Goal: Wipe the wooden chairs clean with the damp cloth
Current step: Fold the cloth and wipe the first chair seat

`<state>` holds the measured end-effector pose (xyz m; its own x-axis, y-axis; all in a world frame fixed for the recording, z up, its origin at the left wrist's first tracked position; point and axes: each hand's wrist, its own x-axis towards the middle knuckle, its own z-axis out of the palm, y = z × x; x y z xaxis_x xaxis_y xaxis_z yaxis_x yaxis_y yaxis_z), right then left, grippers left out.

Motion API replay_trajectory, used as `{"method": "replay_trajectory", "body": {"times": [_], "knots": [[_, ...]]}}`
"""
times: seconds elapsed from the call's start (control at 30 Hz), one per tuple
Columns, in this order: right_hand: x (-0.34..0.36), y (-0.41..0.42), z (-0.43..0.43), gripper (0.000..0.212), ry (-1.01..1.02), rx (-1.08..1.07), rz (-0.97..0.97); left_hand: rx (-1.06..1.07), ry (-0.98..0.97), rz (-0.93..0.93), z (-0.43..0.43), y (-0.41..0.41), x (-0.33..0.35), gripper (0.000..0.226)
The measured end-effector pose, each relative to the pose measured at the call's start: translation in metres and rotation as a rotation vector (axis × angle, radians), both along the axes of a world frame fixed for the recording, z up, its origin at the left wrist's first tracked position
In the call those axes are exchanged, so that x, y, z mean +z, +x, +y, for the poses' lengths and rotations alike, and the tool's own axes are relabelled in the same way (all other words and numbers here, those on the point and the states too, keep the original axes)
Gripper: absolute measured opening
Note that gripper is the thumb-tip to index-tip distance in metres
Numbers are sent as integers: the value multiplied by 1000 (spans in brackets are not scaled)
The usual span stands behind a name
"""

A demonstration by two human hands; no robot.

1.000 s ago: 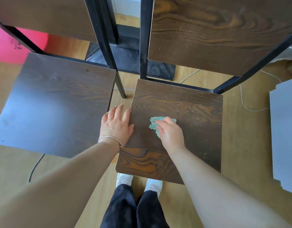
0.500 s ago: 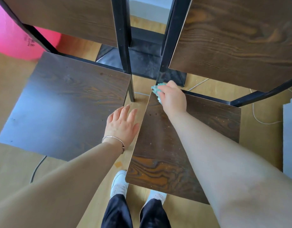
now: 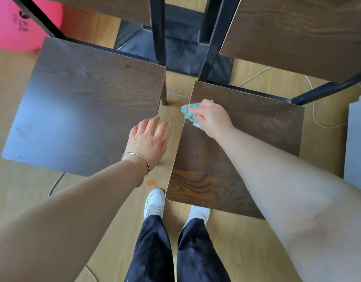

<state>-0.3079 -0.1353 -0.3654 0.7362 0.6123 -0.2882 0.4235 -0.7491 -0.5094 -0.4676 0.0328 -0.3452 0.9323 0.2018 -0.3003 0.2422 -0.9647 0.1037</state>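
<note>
Right hand (image 3: 213, 119) pinching a crumpled green cloth (image 3: 189, 113) at the left edge of the right chair seat (image 3: 257, 127), left hand (image 3: 148, 139) spread flat, fingers straight, on the left chair seat (image 3: 84, 102) edge, pink ball (image 3: 17, 27) behind

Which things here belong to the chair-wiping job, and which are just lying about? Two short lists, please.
Job: damp cloth, gripped by the right hand; right chair seat; left chair seat; left hand, open.
Lying about: pink ball; white cable; grey board.
</note>
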Motion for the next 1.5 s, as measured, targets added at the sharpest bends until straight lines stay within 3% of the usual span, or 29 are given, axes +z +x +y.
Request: {"method": "replay_trajectory", "body": {"times": [0.13,0.37,0.47,0.67,0.77,0.83,1.0,1.13,1.33,1.5], "knots": [[-1,-46,-18,25,4,118,27,-12,-2,0,-6,-10,6,50],[-1,-132,-50,33,44,120,147,-65,-13,6,-20,-24,15,56],[3,-168,-63,51,21,173,210,-74,-16,15,-26,-29,14,56],[2,-224,-82,24,-54,153,213,-83,-23,45,-33,-36,17,53],[11,-236,-90,36,-29,283,284,-98,-11,61,-35,-38,18,52],[19,-235,-92,37,-12,197,342,-97,-15,73,-37,-37,19,53],[46,-198,-96,34,231,-141,339,-96,-29,91,-46,-22,23,54],[55,-109,-91,30,267,-308,109,-105,-39,72,-54,4,25,56],[40,31,-72,31,125,-469,-57,-98,-33,22,-59,62,23,57],[17,81,-59,32,7,-521,-56,-121,-18,-7,-64,93,13,56]]}}
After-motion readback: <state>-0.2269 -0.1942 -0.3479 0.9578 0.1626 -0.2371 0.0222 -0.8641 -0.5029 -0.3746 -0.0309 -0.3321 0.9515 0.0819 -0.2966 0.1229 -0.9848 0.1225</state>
